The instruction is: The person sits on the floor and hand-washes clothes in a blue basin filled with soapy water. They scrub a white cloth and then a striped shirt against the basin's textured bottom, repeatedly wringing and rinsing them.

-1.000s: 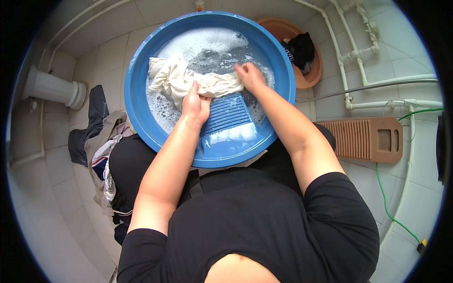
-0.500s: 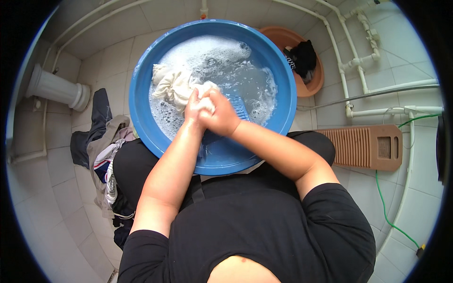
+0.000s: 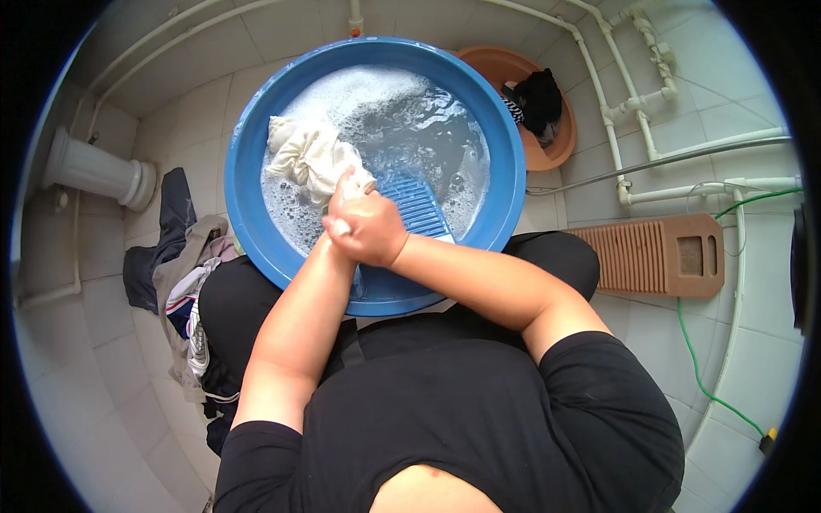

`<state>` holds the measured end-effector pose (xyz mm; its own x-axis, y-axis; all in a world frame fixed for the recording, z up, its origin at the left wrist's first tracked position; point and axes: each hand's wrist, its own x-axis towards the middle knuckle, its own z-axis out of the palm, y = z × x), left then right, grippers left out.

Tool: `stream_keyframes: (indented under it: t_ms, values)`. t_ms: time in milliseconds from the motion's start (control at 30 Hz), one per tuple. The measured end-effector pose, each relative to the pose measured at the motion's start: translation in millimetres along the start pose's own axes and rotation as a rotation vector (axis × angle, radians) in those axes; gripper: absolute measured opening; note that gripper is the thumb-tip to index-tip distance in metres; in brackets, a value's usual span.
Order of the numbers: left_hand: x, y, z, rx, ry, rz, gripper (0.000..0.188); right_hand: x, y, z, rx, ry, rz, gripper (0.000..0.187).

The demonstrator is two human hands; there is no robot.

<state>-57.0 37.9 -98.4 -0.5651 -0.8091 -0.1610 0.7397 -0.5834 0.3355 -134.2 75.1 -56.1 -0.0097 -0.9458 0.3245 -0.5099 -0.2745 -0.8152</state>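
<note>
A wet cream-white cloth (image 3: 312, 161) trails from my closed hands over the suds inside a large blue basin (image 3: 251, 214). My right hand (image 3: 378, 229) wraps over the gathered end of it, covering much of my left hand (image 3: 344, 190), which is clenched against the same bunch. What kind of garment the cloth is does not show. Beneath and beside my right hand, a ribbed blue washboard (image 3: 417, 203) slants into the foamy grey water (image 3: 428, 128).
An orange basin (image 3: 564, 150) with dark clothes (image 3: 539, 98) stands behind at right. A brown washboard (image 3: 654, 256) lies right of my knee, above a green cord (image 3: 697, 368). Clothes (image 3: 184, 265) are heaped at left near a white pedestal (image 3: 107, 169). Pipes (image 3: 637, 128) run along the wall.
Both hands have drawn nearer to me and slightly left, pulling the cloth's gathered end. More of the blue washboard's ribs now shows.
</note>
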Motion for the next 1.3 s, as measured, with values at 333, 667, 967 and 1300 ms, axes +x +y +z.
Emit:
stream_keyframes:
  t_ms: [333,667,967,1300]
  values:
    - [5.5,5.0,25.1,0.0,0.264,-0.204,0.031,10.8,10.0,-18.8,-0.13,0.261,0.188,0.028]
    - [2.5,4.8,46.9,0.079,0.366,-0.168,0.039,29.0,35.0,-46.8,-0.254,0.298,0.241,0.032]
    - [-1.3,22.7,54.5,0.965,0.412,-0.228,0.033,38.0,88.1,-129.8,-0.914,0.24,0.387,0.028]
    - [-5.5,38.6,38.1,2.248,0.383,0.298,0.041,41.4,94.7,-115.8,-0.648,-0.558,0.593,0.039]
